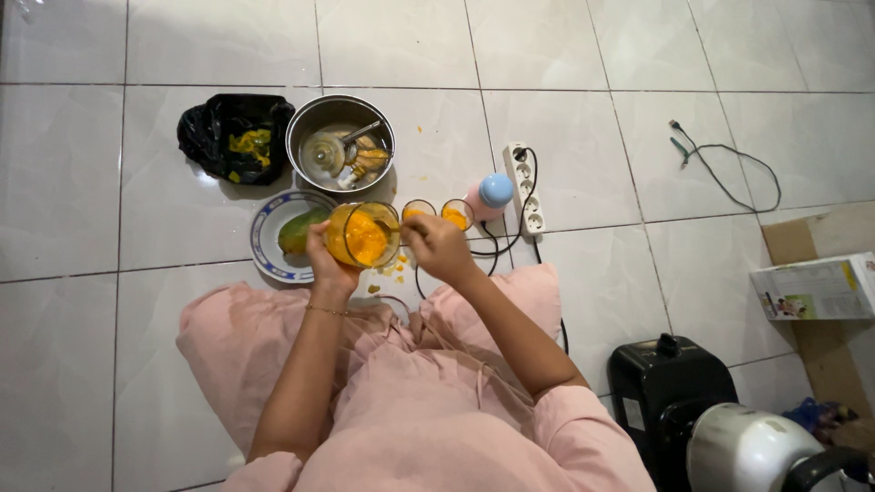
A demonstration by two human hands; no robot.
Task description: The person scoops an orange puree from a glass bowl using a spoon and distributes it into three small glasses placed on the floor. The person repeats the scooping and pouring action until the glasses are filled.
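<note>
Head view: person seated on the tiled floor (592, 55) in a pink garment. Left hand (326, 260) has its grip clamped round a clear jar (363, 235) of orange fruit pulp, held tilted just above the floor in front of the lap. Right hand (436, 246) sits at the jar's rim with fingers closed together; it looks to pinch a small tool, too small to tell which. Judgement: step in hand is scooping or scraping pulp out of the jar; the next move calls for a steady tilt so pulp doesn't drip, since orange bits (392, 271) already lie on the floor under it. Two small cups (437, 211) with orange filling stand just behind the right hand. Plate (266, 239) with a blue rim holds a green mango (299, 230), just left of the jar. Steel bowl (339, 141) behind it holds a strainer and scraps; black bag (235, 137) with peel sits to its left. Pink and blue blender base (488, 196) stands beside a white power strip (523, 187). Packaging: white printed box (814, 287) at far right on brown cardboard (811, 239), print too small to tell. Black appliance (670, 387) and a white one (756, 451) at lower right.
</note>
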